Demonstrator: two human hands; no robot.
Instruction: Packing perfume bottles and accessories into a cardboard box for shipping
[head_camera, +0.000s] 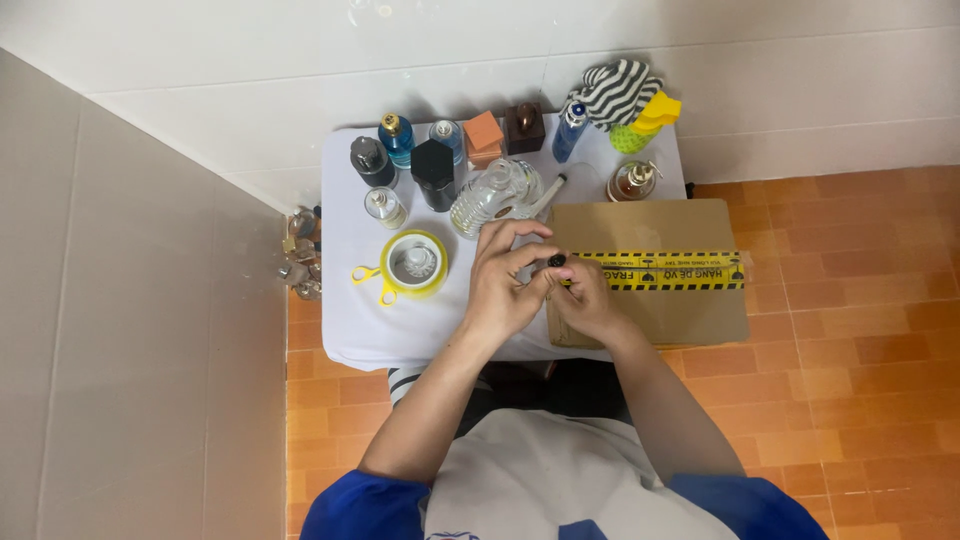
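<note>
A small dark object (556, 261), round and black at its tip, sits pinched between both hands just above the near edge of the surface (345, 320), over the left end of a flat cardboard box (660, 315). It is too small to tell what kind of thing it is. The left hand (505, 285) arches over it from the left, its fingers (520, 232) curled and narrow, the tips closing on the object from above. The right hand (585, 300) comes in from below and to the right, its fingers bent tight around the same object, so that the two hands touch each other.

The cardboard box lies flat on the right half of the surface, sealed with a strip of yellow and black tape (665, 270) that runs across it from the hands to its right edge. Just beyond the left hand a clear glass bottle (492, 195) lies tilted, with a thin white tube (548, 195) beside it. To the left of the hands stands a yellow tape dispenser (410, 265) holding a white roll. Farther back, along the wall side of the white-covered surface, stand several bottles: a blue one (397, 140), a black faceted one (434, 172), an orange-capped block (483, 135), a dark brown one (524, 126), a slim blue spray bottle (570, 130) and a round amber bottle (634, 181). A black-and-white striped cloth (612, 90) is bunched at the far right corner beside a yellow and green object (648, 120). The floor (860, 350) is orange tile.
</note>
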